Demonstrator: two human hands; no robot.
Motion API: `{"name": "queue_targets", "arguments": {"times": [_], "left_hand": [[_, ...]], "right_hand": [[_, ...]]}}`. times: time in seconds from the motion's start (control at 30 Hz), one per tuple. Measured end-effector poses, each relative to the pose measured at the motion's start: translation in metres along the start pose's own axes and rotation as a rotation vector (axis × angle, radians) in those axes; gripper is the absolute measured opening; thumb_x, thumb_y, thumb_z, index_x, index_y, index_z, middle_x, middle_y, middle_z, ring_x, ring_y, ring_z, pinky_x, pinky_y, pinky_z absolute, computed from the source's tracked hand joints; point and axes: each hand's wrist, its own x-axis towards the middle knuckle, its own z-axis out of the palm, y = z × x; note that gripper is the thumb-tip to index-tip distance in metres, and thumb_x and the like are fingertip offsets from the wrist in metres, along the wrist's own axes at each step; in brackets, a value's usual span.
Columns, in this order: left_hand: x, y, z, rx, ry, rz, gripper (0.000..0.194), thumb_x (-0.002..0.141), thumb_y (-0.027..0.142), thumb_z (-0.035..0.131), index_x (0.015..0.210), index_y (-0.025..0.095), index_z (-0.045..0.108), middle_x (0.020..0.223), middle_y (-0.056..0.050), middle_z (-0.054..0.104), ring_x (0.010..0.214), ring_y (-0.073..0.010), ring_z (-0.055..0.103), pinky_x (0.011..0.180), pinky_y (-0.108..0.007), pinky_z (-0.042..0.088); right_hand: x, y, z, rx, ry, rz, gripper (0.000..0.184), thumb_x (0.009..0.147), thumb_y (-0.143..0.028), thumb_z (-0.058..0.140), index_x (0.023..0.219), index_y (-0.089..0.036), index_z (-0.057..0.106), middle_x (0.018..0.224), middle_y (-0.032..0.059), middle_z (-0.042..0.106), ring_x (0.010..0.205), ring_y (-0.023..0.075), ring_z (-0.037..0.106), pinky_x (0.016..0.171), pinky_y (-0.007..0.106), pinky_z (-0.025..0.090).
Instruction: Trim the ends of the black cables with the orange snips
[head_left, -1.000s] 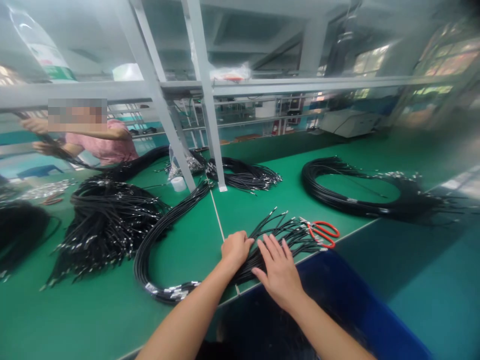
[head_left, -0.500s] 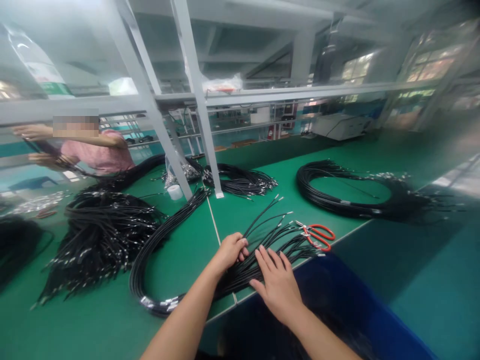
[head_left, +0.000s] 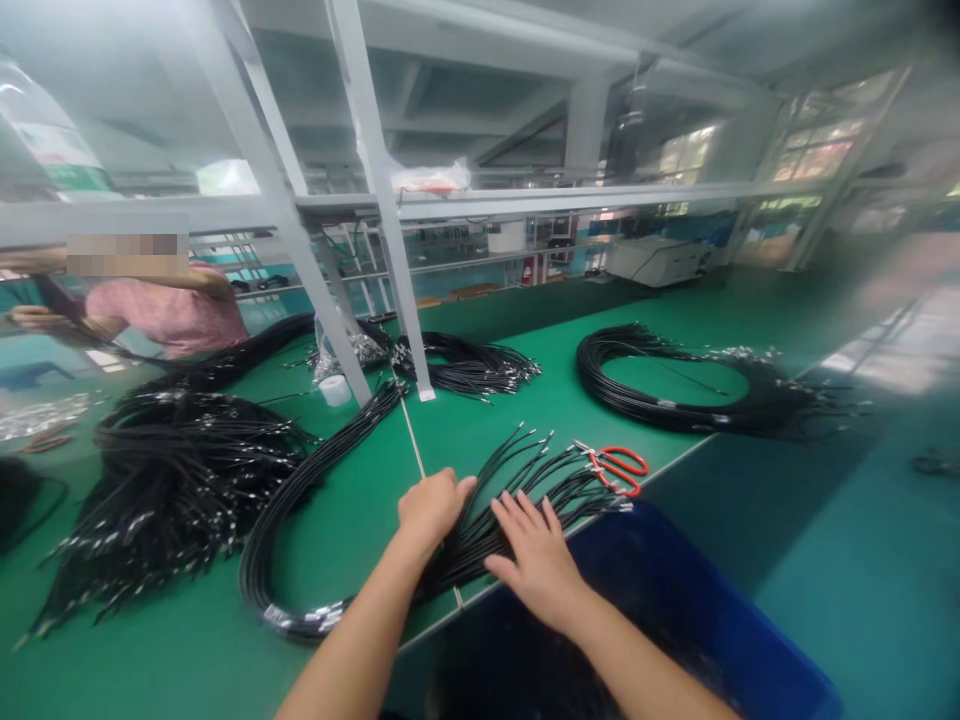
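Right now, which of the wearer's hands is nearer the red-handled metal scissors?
Right. The right hand is spread over the black cable bundle, left of the scissors and closer to the wearer; the left hand is farther left, at the same bundle.

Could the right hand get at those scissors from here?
Probably yes: the right hand is close to the scissors, which look mostly uncovered, though ends of the cables crowd around them.
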Motion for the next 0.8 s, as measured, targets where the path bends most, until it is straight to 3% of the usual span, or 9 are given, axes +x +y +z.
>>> {"name": "queue_targets", "arguments": {"times": [0.07, 0.17, 0.27, 0.33, 0.47, 0.6, 0.7, 0.8], "left_hand": [[-0.011, -0.016, -0.011, 0.005, 0.057, -0.008, 0.035, 0.086, 0.05, 0.043, 0.085, 0.02, 0.062, 0.082, -0.006, 0.067, 0.075, -0.0229, 0.062, 0.063, -0.035, 0.045], [-0.037, -0.048, -0.021, 0.002, 0.155, -0.029, 0.028, 0.086, 0.044, 0.042, 0.078, 0.023, 0.059, 0.08, -0.004, 0.067, 0.071, -0.0226, 0.061, 0.055, -0.03, 0.039], [-0.07, -0.071, -0.02, -0.017, 0.246, -0.013, 0.028, 0.088, 0.041, 0.038, 0.077, 0.023, 0.057, 0.08, -0.002, 0.065, 0.075, -0.0201, 0.059, 0.06, -0.028, 0.04], [-0.089, -0.071, -0.013, -0.034, 0.293, 0.032, 0.027, 0.088, 0.04, 0.039, 0.079, 0.023, 0.058, 0.083, -0.002, 0.064, 0.082, -0.0196, 0.058, 0.07, -0.029, 0.041], [-0.107, -0.03, 0.01, -0.087, 0.409, 0.342, 0.017, 0.086, 0.035, 0.049, 0.084, 0.023, 0.061, 0.087, -0.004, 0.064, 0.088, -0.0224, 0.054, 0.078, -0.034, 0.04], [-0.099, 0.031, 0.043, -0.078, 0.378, 0.625, 0.02, 0.084, 0.025, 0.054, 0.102, 0.022, 0.06, 0.098, -0.007, 0.063, 0.094, -0.0241, 0.052, 0.08, -0.037, 0.039], [-0.086, 0.057, 0.066, -0.044, 0.366, 0.645, 0.027, 0.081, 0.019, 0.055, 0.108, 0.021, 0.059, 0.098, -0.008, 0.062, 0.09, -0.0251, 0.053, 0.076, -0.038, 0.039], [-0.076, 0.061, 0.079, -0.04, 0.37, 0.635, 0.022, 0.085, 0.014, 0.048, 0.1, 0.021, 0.063, 0.09, -0.007, 0.062, 0.082, -0.0226, 0.054, 0.07, -0.036, 0.038]], "right_hand": [[0.004, 0.027, -0.016, -0.02, 0.046, 0.074, 0.041, 0.088, -0.036, 0.049, 0.128, -0.024, 0.049, 0.129, 0.0052, 0.057, 0.122, 0.0218, 0.045, 0.099, 0.039, 0.037], [0.009, 0.082, -0.041, -0.083, 0.119, 0.255, 0.027, 0.09, -0.028, 0.051, 0.114, -0.017, 0.056, 0.116, 0.0084, 0.06, 0.106, 0.0241, 0.056, 0.09, 0.047, 0.044], [0.013, 0.131, -0.053, -0.136, 0.092, 0.376, 0.026, 0.088, -0.028, 0.055, 0.111, -0.017, 0.056, 0.115, 0.0077, 0.058, 0.098, 0.0229, 0.059, 0.082, 0.044, 0.049], [0.012, 0.149, -0.052, -0.16, 0.039, 0.418, 0.024, 0.088, -0.028, 0.054, 0.11, -0.018, 0.057, 0.114, 0.0074, 0.058, 0.096, 0.0219, 0.059, 0.081, 0.043, 0.05], [0.004, 0.152, -0.045, -0.194, -0.019, 0.501, 0.025, 0.089, -0.029, 0.054, 0.111, -0.019, 0.056, 0.115, 0.0075, 0.058, 0.096, 0.0221, 0.059, 0.081, 0.043, 0.049], [0.004, 0.148, -0.045, -0.098, -0.029, 0.59, 0.026, 0.088, -0.029, 0.054, 0.112, -0.018, 0.056, 0.115, 0.0077, 0.057, 0.095, 0.022, 0.059, 0.08, 0.043, 0.05], [0.007, 0.159, -0.055, 0.061, -0.002, 0.684, 0.026, 0.088, -0.029, 0.055, 0.112, -0.018, 0.055, 0.115, 0.0079, 0.057, 0.095, 0.022, 0.059, 0.08, 0.043, 0.05], [0.002, 0.178, -0.074, 0.296, 0.054, 0.774, 0.025, 0.088, -0.03, 0.055, 0.109, -0.018, 0.057, 0.113, 0.0072, 0.059, 0.092, 0.0211, 0.06, 0.078, 0.041, 0.051]]}}
